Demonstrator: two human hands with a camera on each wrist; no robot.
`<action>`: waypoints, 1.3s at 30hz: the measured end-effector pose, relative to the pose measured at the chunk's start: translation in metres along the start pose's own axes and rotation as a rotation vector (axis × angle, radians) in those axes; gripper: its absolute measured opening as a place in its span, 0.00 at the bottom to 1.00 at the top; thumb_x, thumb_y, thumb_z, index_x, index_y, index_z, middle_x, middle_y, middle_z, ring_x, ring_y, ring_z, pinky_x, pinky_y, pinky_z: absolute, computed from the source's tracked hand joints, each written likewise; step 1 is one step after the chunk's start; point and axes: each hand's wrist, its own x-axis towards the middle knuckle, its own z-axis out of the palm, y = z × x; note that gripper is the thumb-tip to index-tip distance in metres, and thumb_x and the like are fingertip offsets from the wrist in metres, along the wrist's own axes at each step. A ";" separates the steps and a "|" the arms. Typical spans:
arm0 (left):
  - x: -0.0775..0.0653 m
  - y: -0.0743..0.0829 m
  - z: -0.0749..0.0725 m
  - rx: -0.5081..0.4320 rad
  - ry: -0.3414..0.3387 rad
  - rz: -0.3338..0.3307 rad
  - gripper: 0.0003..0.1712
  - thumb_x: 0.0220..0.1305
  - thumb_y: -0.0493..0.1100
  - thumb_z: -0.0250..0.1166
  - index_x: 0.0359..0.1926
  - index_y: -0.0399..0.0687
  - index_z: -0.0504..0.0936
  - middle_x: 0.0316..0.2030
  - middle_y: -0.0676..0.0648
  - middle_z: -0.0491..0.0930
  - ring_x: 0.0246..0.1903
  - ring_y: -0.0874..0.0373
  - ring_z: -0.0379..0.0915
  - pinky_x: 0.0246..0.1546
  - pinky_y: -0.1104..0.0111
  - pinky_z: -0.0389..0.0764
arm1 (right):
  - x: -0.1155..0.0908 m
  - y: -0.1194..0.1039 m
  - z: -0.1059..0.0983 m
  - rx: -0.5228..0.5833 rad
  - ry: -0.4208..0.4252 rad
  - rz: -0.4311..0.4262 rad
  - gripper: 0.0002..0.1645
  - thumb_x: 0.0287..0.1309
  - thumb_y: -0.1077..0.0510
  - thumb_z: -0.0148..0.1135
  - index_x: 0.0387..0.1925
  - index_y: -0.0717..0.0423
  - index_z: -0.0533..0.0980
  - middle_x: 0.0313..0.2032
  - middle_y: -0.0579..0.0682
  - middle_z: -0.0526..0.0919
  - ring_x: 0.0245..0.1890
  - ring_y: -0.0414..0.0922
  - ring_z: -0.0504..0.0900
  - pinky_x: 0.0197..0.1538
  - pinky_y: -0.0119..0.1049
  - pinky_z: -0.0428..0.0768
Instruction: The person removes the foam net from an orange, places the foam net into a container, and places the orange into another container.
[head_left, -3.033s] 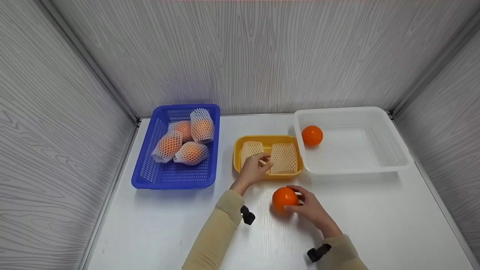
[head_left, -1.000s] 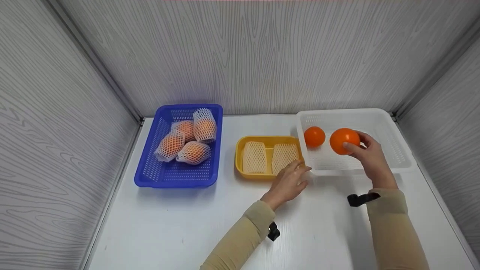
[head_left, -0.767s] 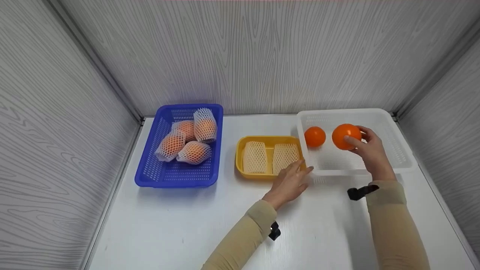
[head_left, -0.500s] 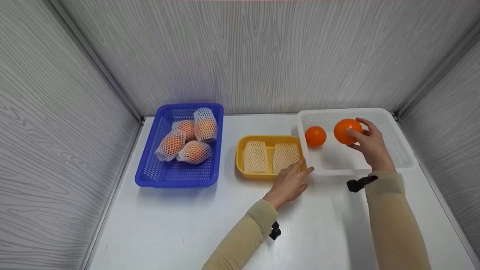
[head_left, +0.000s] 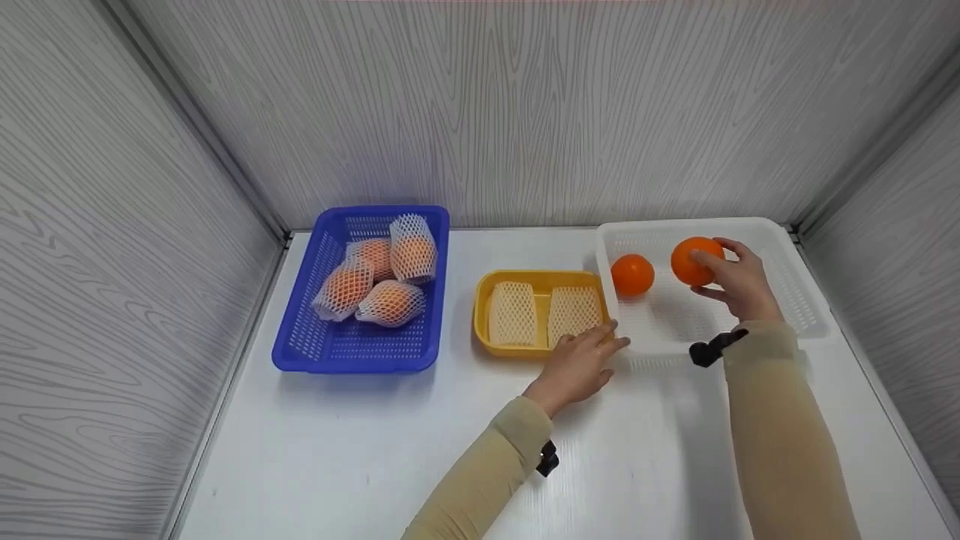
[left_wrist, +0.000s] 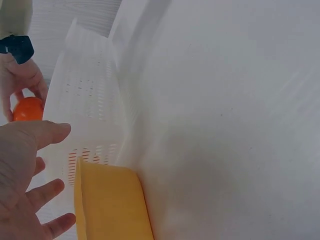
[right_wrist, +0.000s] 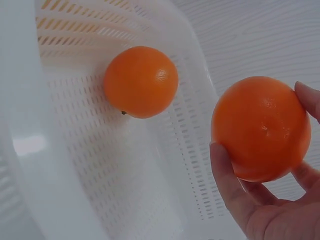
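Observation:
In the head view my right hand (head_left: 742,281) grips an orange (head_left: 697,261) above the white basket (head_left: 720,348). The right wrist view shows the thumb and fingers around that orange (right_wrist: 261,129), level with the basket's rim. Another orange (right_wrist: 141,82) lies inside the basket at its left end. My left hand (head_left: 576,367) reaches over the front right corner of the yellow tray (head_left: 517,351), beside the white basket, its fingers spread and holding nothing. Two foam net sleeves, a left one (head_left: 513,313) and a right one (head_left: 574,309), lie flat in the tray.
A blue basket (head_left: 360,365) stands at the left with several net-wrapped oranges (head_left: 390,303) in it. Behind everything rises a pale wood-grain wall (head_left: 480,112), with side walls at both edges. All containers stand on a white table (head_left: 337,450).
My right hand picked up the orange from the table and carried it right, over the white basket, then farther back. My left hand moved from the left sleeve to the tray's right corner.

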 end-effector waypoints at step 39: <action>-0.012 -0.009 -0.009 0.033 -0.091 0.057 0.36 0.68 0.49 0.63 0.73 0.71 0.61 0.76 0.56 0.48 0.68 0.51 0.59 0.62 0.50 0.67 | 0.005 0.026 0.034 0.236 0.189 0.473 0.53 0.57 0.46 0.70 0.76 0.43 0.51 0.63 0.48 0.61 0.62 0.46 0.62 0.63 0.50 0.69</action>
